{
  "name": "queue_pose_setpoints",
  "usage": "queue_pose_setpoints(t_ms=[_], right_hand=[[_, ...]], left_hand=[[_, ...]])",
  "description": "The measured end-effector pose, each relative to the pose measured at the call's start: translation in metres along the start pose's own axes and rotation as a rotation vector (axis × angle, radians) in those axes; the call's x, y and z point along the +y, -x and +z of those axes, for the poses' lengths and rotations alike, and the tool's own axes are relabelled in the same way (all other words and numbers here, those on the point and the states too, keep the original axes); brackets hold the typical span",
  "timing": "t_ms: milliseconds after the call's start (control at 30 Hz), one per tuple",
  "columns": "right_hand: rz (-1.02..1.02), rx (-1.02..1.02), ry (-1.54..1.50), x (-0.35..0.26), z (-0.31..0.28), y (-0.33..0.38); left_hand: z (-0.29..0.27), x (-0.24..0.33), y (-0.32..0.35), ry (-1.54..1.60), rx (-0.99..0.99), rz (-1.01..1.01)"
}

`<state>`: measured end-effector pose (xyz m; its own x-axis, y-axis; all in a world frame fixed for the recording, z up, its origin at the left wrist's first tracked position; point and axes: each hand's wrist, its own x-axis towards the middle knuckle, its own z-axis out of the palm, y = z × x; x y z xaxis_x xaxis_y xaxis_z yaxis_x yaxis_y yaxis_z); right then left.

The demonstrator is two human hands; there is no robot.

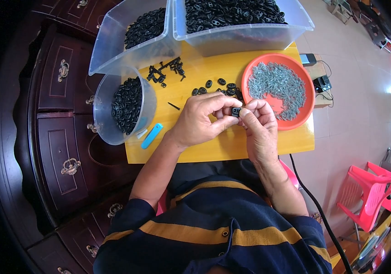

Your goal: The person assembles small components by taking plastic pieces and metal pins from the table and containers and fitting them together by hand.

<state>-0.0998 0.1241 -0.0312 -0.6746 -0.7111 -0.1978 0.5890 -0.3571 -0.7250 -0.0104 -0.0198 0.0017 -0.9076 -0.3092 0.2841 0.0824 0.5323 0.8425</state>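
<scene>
Above the yellow table, a small black two-hole piece (236, 112), which looks like a cord lock, sits between my two hands. My left hand (204, 114) pinches its left side between thumb and fingers. The thumb and fingertips of my right hand (260, 123) close on its right end; anything else between them is hidden. Just beyond lie several loose black oval pieces (208, 84) of the same sort. An orange-red bowl (312, 102) to the right of my hands holds a heap of small slim silvery pieces (280, 84), perhaps springs.
Two clear plastic bins (250, 33) full of black pieces stand at the back, and a clear round tub (147, 105) stands at left. Black scraps (163, 71), a thin black stick (173, 106) and a blue-handled tool (152, 136) lie on the table (204, 150). Dark drawers (63, 137) flank the left.
</scene>
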Motion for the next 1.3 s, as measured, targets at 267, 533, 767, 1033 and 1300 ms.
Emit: queue_pose_setpoints(t_ms=[267, 533, 767, 1033, 1300], right_hand=[[-0.017, -0.037, 0.042, 0.007, -0.003, -0.002], [-0.095, 0.032, 0.212, 0.004, 0.0, 0.004], [0.055, -0.121, 0.244, 0.005, 0.009, 0.013], [0.09, -0.227, 0.274, 0.007, 0.009, 0.005], [0.144, -0.428, 0.585, 0.021, 0.001, 0.01]], left_hand=[[-0.005, 0.007, -0.001, -0.134, -0.006, 0.024], [-0.005, 0.016, 0.008, 0.017, -0.043, -0.131], [-0.058, 0.023, 0.009, -0.226, -0.249, -0.142], [-0.136, 0.032, -0.022, -0.272, 0.567, 0.019], [-0.048, -0.017, 0.017, -0.481, 0.102, -0.149]])
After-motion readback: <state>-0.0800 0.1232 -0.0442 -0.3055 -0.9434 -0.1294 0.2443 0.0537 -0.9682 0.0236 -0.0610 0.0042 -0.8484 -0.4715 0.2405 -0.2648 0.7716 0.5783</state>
